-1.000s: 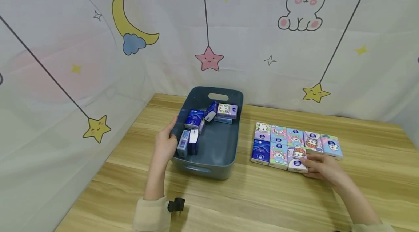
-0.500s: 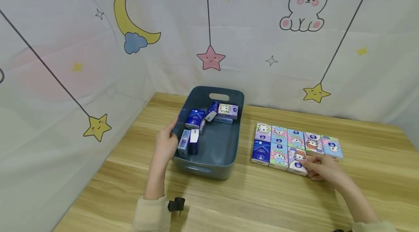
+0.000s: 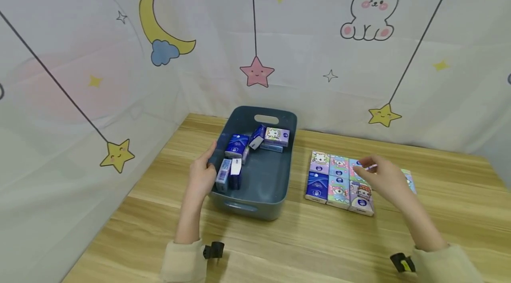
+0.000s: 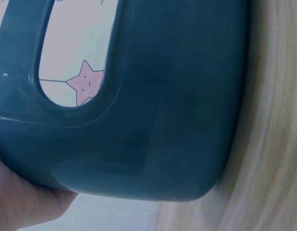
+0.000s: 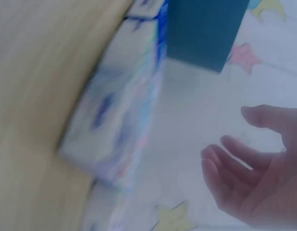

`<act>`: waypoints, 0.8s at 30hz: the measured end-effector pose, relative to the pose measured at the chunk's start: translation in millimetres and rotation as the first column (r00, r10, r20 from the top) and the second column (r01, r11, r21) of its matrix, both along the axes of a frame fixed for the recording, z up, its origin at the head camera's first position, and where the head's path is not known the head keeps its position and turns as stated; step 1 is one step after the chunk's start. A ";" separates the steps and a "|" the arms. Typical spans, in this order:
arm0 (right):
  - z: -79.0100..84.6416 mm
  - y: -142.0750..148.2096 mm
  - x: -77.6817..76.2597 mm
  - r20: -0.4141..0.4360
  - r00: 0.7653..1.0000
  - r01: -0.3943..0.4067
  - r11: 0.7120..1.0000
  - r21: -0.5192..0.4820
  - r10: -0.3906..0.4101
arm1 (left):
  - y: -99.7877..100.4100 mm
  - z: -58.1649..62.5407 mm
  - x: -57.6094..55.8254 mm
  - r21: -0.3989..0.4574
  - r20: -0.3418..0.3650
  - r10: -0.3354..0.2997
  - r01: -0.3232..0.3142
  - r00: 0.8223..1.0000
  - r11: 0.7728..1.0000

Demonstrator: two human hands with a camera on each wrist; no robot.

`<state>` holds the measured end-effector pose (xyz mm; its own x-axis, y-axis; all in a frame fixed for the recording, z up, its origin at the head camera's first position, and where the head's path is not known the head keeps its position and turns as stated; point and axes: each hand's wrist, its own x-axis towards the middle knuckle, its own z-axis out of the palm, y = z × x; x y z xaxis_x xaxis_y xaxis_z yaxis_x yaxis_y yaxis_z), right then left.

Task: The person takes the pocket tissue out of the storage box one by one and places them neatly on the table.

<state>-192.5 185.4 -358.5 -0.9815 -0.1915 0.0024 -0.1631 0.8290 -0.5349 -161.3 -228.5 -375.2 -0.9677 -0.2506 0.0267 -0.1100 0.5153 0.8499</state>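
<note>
My left hand (image 3: 202, 175) grips the left side of a blue-grey plastic basket (image 3: 271, 187) near its front corner; part of its fingers are hidden behind the wall. In the left wrist view that hand (image 4: 30, 199) lies against the basket's outer face (image 4: 182, 106). My right hand (image 3: 385, 181) is above the right part of two rows of pocket tissue packs, thumb and fingers apart, with nothing between them. The front row ends in a purple-and-white pack (image 3: 361, 198). Seen from the right wrist, the hand (image 5: 259, 168) is apart from the blurred packs (image 5: 115, 101).
Several tissue packs, among them a dark blue one (image 3: 237, 145), lie jumbled in the basket's left and far parts. The wooden table (image 3: 279, 252) meets a printed cloth backdrop (image 3: 311, 65) behind and at the left.
My right hand has let go of the front row's right-end pack, lifted, and moved away over the back row. The left hand and the basket have stayed put.
</note>
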 end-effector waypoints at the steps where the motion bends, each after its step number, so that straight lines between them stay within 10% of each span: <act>1: 6.2 -9.7 -0.4 -0.019 1.000 -0.018 1.000 -0.014 0.017 | -0.2 0.3 0.3 -0.001 -0.001 0.001 -0.001 1.000 1.000; 10: 35.0 -99.7 -2.7 -0.133 0.962 -0.248 0.966 -0.074 0.237 | -0.5 -0.8 0.0 0.015 0.011 0.004 -0.004 1.000 1.000; 24: 28.5 -201.6 -20.6 -0.095 0.845 -0.529 0.849 0.006 0.527 | -1.1 0.9 0.7 0.018 0.030 0.009 -0.009 1.000 1.000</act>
<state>-213.2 -16.3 -330.0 -0.7275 -0.6795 0.0950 -0.6210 0.5933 -0.5122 -160.6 -229.6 -374.3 -0.9658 -0.2593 -0.0069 -0.1401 0.4989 0.8553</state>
